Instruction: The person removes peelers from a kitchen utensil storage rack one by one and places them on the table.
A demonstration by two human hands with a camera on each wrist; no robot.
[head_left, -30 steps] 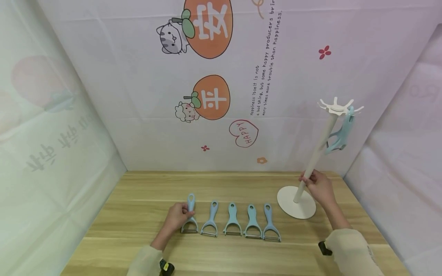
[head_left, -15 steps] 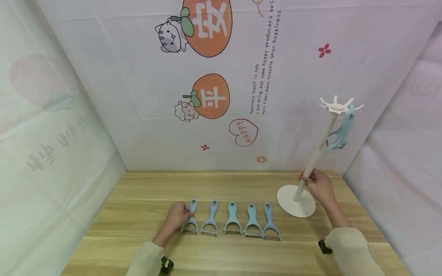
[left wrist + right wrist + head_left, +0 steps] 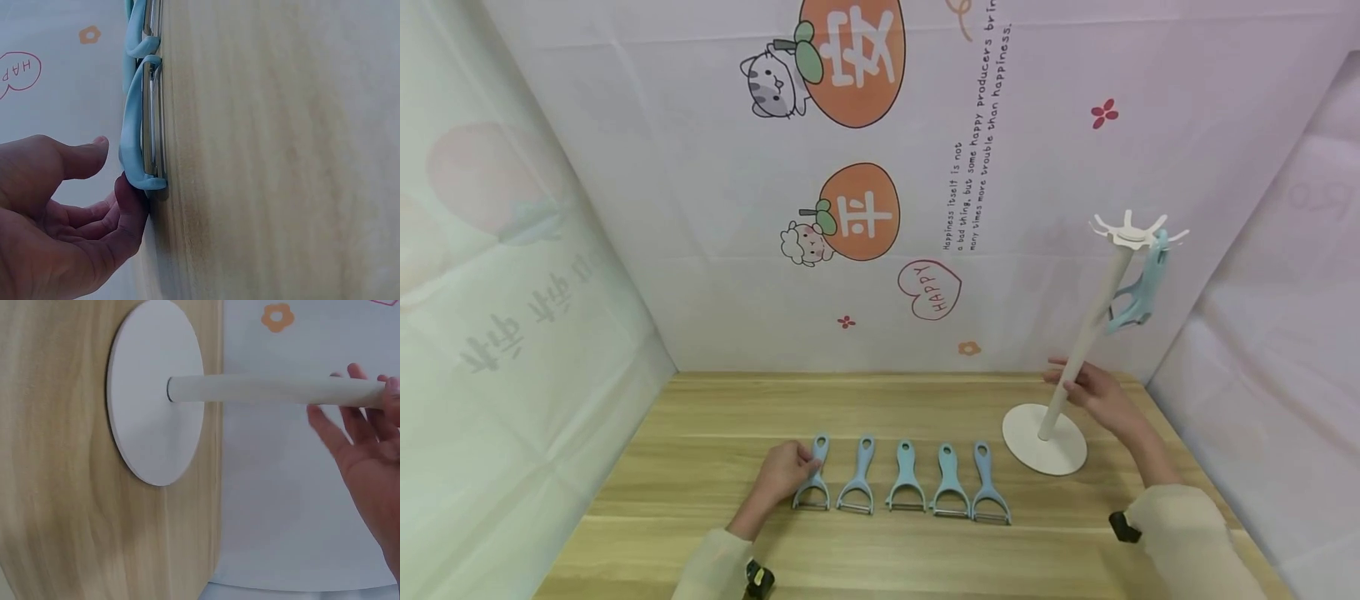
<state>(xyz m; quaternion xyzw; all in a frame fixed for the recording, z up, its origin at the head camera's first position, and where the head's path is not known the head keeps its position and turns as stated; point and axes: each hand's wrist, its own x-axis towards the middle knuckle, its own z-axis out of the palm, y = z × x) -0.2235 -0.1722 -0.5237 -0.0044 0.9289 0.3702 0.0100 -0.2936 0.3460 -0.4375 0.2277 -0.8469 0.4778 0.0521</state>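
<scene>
In the head view, a row of several blue and teal Y-shaped peelers (image 3: 906, 467) lies on the wooden table, handles pointing away. My left hand (image 3: 784, 468) rests at the leftmost peeler (image 3: 821, 450). The left wrist view shows the index finger touching that peeler's arched frame (image 3: 131, 140), the thumb standing off it. On the right stands a white stand with a round base (image 3: 1026, 450). My right hand (image 3: 1105, 404) is around its pole (image 3: 1092, 321), fingers loose and extended behind it, thumb in front, as the right wrist view also shows.
Atop the stand, a ring of white hooks (image 3: 1129, 232) carries teal and blue peelers (image 3: 1142, 292) on its right side. White printed cloth (image 3: 737, 317) encloses the table at the back and both sides.
My right hand's fingers have loosened and straightened from their grip on the pole. The leftmost peeler's handle end has come down and slightly nearer to me; the left hand stays beside it.
</scene>
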